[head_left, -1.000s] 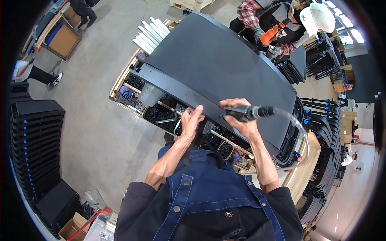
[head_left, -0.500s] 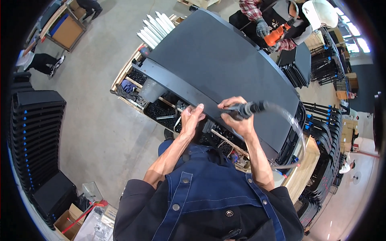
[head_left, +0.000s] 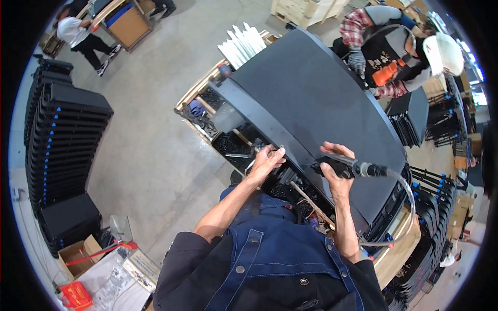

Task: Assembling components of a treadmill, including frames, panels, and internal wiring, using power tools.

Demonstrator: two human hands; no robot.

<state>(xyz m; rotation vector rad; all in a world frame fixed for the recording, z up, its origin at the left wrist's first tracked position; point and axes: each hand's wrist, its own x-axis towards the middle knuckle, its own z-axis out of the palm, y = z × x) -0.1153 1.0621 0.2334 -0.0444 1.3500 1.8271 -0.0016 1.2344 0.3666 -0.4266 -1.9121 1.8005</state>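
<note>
Apparently, the step in hand is some fastening work along the near edge of the large dark panel, which lies over the wooden table, between the person and a co-worker who holds an orange tool. The right hand has the black hand tool between its thumb and its fingers, in a rather loose grip, and a clear hose runs from the back of this tool. The front of the tool points to the folded strip at the panel's near side; whether the tip touches it, I cannot tell. The left hand is at the rim of the same strip, with the thumb on the upper side; if its fingers grip the rim or a small piece there, I cannot tell. In my judgement, the next move calls for a firm right grip, the tool square to the strip, and the left fingers well apart from the tip.
</note>
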